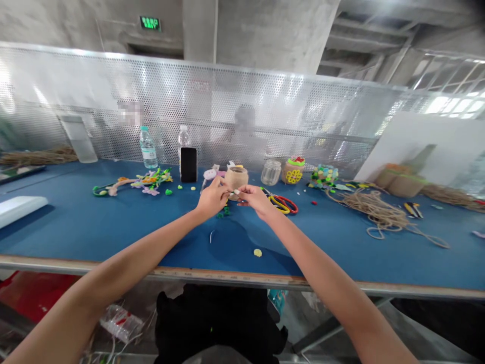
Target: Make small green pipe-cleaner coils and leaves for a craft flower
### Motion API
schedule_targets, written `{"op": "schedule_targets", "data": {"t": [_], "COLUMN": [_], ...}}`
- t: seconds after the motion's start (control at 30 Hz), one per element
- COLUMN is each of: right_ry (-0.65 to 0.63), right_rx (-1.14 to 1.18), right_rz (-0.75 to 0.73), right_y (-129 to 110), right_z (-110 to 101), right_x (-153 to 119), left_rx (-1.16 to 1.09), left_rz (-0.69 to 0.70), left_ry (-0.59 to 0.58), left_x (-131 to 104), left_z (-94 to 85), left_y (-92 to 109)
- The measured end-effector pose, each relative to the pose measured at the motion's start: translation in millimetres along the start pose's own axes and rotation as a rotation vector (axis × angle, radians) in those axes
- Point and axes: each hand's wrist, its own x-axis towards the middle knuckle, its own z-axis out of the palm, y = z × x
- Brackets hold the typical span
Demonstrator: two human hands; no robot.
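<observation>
A jar wrapped in tan twine (237,176) stands upright just behind both hands, its lower part partly hidden by them. My left hand (213,198) and my right hand (254,198) meet in front of it, fingertips pinched close together. Between them is a small dark green and whitish piece, too small to make out clearly. Green bits (224,211) lie on the blue table below my left hand. Scissors with yellow and red handles (288,205) lie right beside my right hand. A yellow disc (257,252) rests nearer the table's front edge.
On the blue table (125,227) stand a phone (188,165), a water bottle (148,149), a clear jar (271,173) and a decorated jar (293,171). Colourful pipe-cleaner pieces (151,179) lie left; loose twine (379,208) and a cutter (413,210) lie right.
</observation>
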Motion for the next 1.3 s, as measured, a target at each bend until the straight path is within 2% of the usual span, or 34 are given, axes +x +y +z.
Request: {"op": "schedule_targets", "data": {"t": [0.2,0.47,0.63,0.87,1.0,1.3], "right_ry": [-0.049,-0.111,-0.18,-0.238,-0.183,0.002], "right_rx": [0.236,0.424,0.489,0.514,0.448,0.098], "right_rz": [0.125,0.186,0.174,0.08,0.027,-0.128], "right_y": [-9,-11,-15,-16,-10,-7], "right_z": [-2,-8,-10,-4,-3,-2], "right_x": [-5,-7,-10,-13,-10,-4], "left_rx": [-0.096,-0.184,-0.2,-0.18,-0.16,-0.096], "left_rz": [0.044,0.125,0.136,0.116,0.132,0.119], "left_ry": [0.089,0.142,0.2,0.302,0.266,0.074], "left_x": [1,6,5,-1,2,5], "left_z": [-1.1,-9.0,-15.8,-18.8,-17.3,-13.7], "left_y": [-2,4,12,20,14,2]}}
